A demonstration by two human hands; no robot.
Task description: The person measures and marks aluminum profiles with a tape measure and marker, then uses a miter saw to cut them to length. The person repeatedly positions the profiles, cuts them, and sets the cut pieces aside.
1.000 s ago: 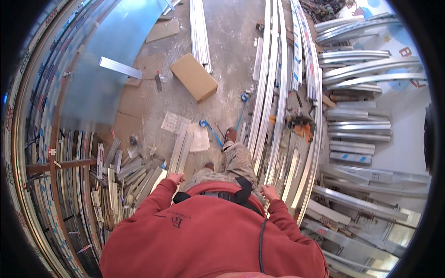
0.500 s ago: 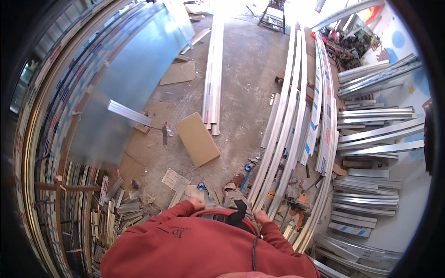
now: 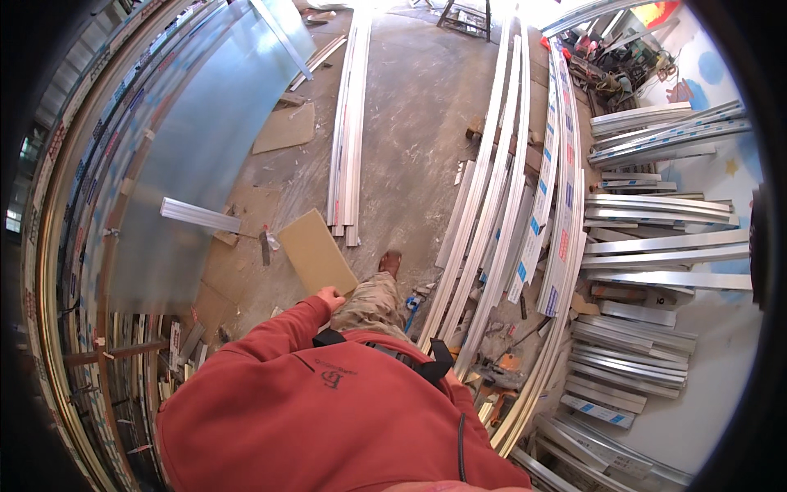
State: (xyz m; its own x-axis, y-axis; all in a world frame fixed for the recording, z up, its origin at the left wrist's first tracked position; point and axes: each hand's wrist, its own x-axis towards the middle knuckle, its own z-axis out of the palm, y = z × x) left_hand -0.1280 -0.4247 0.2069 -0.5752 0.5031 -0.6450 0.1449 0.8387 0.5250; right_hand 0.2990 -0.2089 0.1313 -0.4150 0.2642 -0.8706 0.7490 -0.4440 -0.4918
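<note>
My left hand (image 3: 331, 298) reaches forward beside my trouser leg (image 3: 370, 306). Its fingers look curled, with nothing visible in them. In the picture it overlaps the near corner of a flat brown cardboard box (image 3: 316, 250) on the floor; I cannot tell any contact. My right hand (image 3: 452, 378) shows only as a sliver at my right side, its fingers hidden behind the red sleeve and a black strap (image 3: 441, 357). One brown shoe (image 3: 390, 262) is set forward on the concrete floor. A blue tool (image 3: 412, 304) lies to the right of that leg.
Long silvery metal profiles (image 3: 350, 131) lie ahead, and more long profiles (image 3: 484, 197) run along my right. Shorter lengths (image 3: 631, 340) are stacked by the right wall. Large bluish sheets (image 3: 215, 135) lean at the left. A stand (image 3: 466, 20) is at the far end.
I have moved forward, and the cardboard box is closer. My left hand has swung forward, a shoe has stepped out ahead, and my right hand has dropped back, mostly out of sight.
</note>
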